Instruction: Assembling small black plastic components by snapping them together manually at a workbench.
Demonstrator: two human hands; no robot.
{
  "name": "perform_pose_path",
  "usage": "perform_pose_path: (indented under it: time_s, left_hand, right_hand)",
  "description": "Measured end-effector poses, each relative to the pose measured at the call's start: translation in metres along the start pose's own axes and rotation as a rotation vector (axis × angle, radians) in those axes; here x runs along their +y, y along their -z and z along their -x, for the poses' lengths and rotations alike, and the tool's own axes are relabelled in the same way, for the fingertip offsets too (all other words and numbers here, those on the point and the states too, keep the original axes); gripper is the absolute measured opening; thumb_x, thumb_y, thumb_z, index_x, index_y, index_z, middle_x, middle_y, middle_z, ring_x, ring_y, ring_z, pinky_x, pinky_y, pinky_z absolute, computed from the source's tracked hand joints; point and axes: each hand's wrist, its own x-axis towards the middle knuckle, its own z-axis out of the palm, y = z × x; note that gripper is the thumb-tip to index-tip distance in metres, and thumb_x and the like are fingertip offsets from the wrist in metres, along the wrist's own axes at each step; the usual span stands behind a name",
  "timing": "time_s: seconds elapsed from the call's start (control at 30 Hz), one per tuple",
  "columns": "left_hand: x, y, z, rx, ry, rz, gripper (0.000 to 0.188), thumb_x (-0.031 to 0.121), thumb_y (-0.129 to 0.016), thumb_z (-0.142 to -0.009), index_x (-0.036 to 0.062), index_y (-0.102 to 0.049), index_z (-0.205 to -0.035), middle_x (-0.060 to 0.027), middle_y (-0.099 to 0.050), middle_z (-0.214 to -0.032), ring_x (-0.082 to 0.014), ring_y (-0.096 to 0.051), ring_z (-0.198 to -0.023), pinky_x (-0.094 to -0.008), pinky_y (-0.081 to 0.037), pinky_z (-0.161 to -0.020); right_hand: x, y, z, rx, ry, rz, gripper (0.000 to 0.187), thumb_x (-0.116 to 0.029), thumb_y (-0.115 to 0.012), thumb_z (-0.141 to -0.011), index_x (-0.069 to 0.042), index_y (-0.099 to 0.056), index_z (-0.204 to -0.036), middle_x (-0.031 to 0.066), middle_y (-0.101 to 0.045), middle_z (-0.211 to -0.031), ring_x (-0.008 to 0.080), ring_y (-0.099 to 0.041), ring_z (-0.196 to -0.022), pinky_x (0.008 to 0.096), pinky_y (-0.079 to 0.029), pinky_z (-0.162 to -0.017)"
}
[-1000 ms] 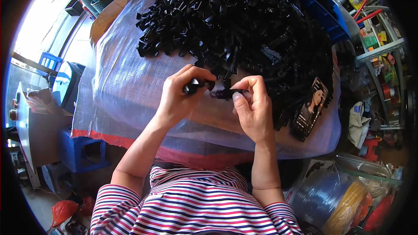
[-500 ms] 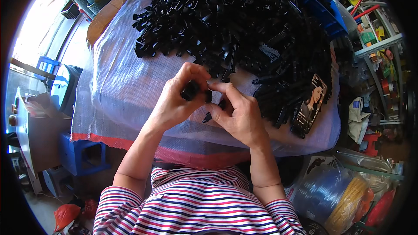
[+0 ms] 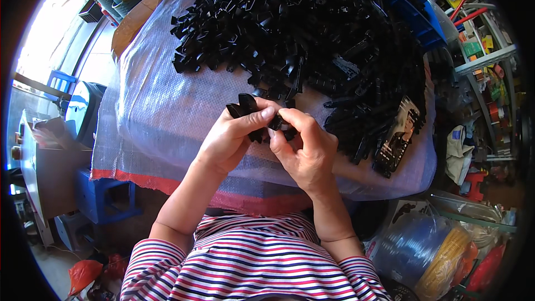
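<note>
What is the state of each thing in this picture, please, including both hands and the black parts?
Left hand: closed on a small black plastic part, raised above the table.
Right hand: fingers pinch the part from the other side.
Pile of black parts: loose, heaped on the sheet.
Woven plastic sheet: spread flat, hanging over the table edge.
Printed card: lying at the pile's right edge.

Two bare forearms rose from the near edge and met at centre — left hand [image 3: 231, 136] and right hand [image 3: 304, 147] touching, fingers curled in a pinch.
</note>
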Motion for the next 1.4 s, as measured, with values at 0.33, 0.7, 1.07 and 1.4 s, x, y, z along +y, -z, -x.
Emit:
perform_pose_path:
  time_s: [0.33, 0.7, 1.07, 1.4]
  left_hand:
    - [0.003, 0.015, -0.008, 0.117, -0.157, -0.061, 0.016, 0.015, -0.062, -0.083, 0.0021, -0.056, -0.09, -0.0111, -0.061, -0.079, -0.0139, -0.057, -0.06, -0.023, -0.045, -0.056]
    - [-0.004, 0.01, -0.005, 0.122, -0.213, -0.078, 0.015, 0.01, -0.065, -0.08, -0.0007, -0.059, -0.089, -0.0057, -0.06, -0.078, -0.0124, -0.056, -0.064, -0.0229, -0.045, -0.059]
    - [-0.007, 0.004, 0.002, 0.147, -0.369, -0.281, 0.011, 0.009, -0.064, -0.081, -0.0004, -0.059, -0.087, -0.0042, -0.06, -0.078, -0.0098, -0.057, -0.069, -0.0222, -0.046, -0.062]
    - [-0.012, -0.004, 0.012, 0.23, -0.533, -0.567, 0.009, 0.006, -0.061, -0.082, -0.0014, -0.059, -0.087, -0.0034, -0.059, -0.079, -0.0083, -0.054, -0.069, -0.0207, -0.045, -0.062]
  right_hand:
    - [-0.012, 0.02, 0.007, 0.233, -0.409, -0.541, 0.026, -0.004, -0.065, -0.08, 0.0, -0.054, -0.103, 0.0034, -0.056, -0.084, 0.0078, -0.053, -0.066, 0.0188, -0.045, -0.061]
    - [-0.011, 0.015, 0.013, -0.007, -0.336, -0.137, 0.027, -0.024, -0.055, -0.089, 0.001, -0.058, -0.1, 0.0015, -0.057, -0.077, 0.0066, -0.047, -0.067, 0.0204, -0.04, -0.062]
    - [-0.011, 0.014, 0.014, -0.108, -0.415, -0.168, 0.025, -0.023, -0.053, -0.09, 0.0, -0.057, -0.098, -0.0024, -0.049, -0.068, 0.0049, -0.039, -0.061, 0.0196, -0.034, -0.054]
    - [-0.011, 0.004, 0.017, -0.1, -0.481, -0.233, 0.022, -0.022, -0.053, -0.091, 0.0, -0.056, -0.09, -0.0018, -0.05, -0.068, 0.0044, -0.04, -0.061, 0.02, -0.034, -0.053]
